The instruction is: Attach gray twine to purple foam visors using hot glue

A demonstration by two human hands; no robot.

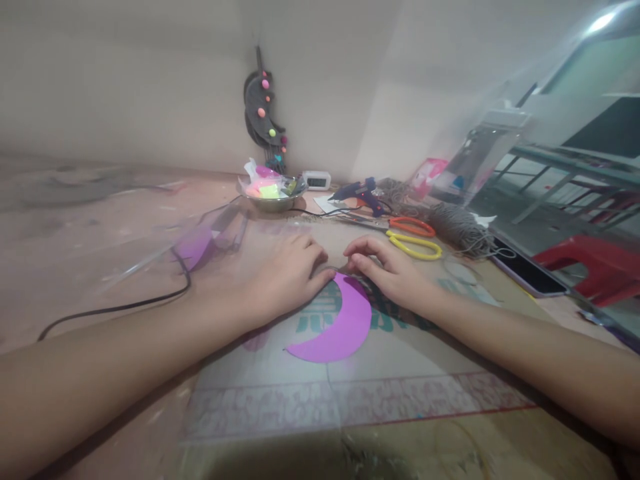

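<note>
A flat purple crescent (pixel 356 320), with the look of craft foam or card, lies on a printed sheet in front of me. My left hand (pixel 299 275) rests at its upper tip, thumb pressed on the tip and fingers curled. Just right of that tip is my right hand (pixel 393 272), thumb and fingers bent together near the crescent's edge. A thin dark line, perhaps yarn, runs by the tip between both hands. Whatever the right fingertips hold is too small and blurred to make out.
Behind the hands are orange-and-yellow-handled scissors (pixel 413 228), a glue gun (pixel 363 195), a bowl of colourful bits (pixel 271 201) and a small digital clock (pixel 317 180). Grey yarn (pixel 457 230) and a phone (pixel 530 268) lie right. A decorated grey crescent (pixel 257 110) hangs on the wall.
</note>
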